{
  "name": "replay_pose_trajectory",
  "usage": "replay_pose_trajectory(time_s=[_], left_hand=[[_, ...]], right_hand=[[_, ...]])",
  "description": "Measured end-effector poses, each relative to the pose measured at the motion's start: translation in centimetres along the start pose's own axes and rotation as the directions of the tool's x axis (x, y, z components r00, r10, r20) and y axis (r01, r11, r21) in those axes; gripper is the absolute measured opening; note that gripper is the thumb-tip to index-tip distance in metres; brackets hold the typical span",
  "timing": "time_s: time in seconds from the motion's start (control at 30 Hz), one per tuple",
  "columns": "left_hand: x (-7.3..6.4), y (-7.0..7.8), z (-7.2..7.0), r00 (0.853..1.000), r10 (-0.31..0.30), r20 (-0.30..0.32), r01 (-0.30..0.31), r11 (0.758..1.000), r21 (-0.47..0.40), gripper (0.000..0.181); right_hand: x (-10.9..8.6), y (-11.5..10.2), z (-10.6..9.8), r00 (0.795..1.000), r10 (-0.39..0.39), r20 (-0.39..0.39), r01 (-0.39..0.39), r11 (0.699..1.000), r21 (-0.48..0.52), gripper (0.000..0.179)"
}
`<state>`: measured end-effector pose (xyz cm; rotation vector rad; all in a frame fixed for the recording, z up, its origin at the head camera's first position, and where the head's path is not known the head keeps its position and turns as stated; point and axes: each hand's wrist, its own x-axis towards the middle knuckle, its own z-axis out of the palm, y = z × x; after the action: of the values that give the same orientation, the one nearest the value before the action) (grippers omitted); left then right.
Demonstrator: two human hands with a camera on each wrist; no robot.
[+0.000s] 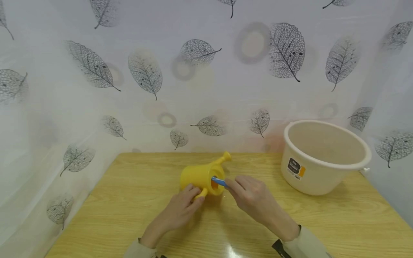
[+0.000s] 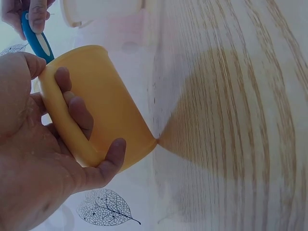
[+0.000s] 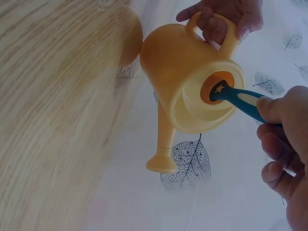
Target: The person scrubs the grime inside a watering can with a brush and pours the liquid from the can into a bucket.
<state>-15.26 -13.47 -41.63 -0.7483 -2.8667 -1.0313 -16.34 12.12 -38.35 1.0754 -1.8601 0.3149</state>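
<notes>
A yellow toy watering can (image 1: 196, 175) is tilted over the table, its opening turned toward the right and its spout (image 3: 163, 159) pointing away. My left hand (image 2: 43, 130) grips the can's handle (image 2: 62, 115), fingers curled through the loop. In the left wrist view the can's bottom edge meets the tabletop. My right hand (image 1: 253, 195) pinches a blue handle (image 3: 248, 103) with a pale inlay and a star near its neck. The far end of this blue-handled tool goes into the can's round opening (image 3: 207, 91) and is hidden inside.
A large cream bucket (image 1: 314, 179) with a dark label stands on the right side of the wooden table (image 1: 129, 215). Behind the table and at both sides hangs a translucent curtain (image 1: 206, 96) printed with leaf shapes.
</notes>
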Motion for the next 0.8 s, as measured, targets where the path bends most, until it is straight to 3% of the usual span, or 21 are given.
replay_pose_trajectory(time_s=[0.6, 0.8], left_hand=[[0.1, -0.3, 0.0, 1.000, 0.024, -0.013, -0.024, 1.000, 0.002, 0.018], [0.1, -0.2, -0.1, 1.000, 0.029, -0.007, -0.029, 1.000, 0.009, 0.018]], right_hand=[[0.2, -0.1, 1.3, 1.000, -0.011, 0.022, 0.011, 1.000, 0.007, 0.028], [0.1, 0.0, 1.2, 1.000, -0.024, -0.008, 0.024, 0.999, 0.031, 0.026]])
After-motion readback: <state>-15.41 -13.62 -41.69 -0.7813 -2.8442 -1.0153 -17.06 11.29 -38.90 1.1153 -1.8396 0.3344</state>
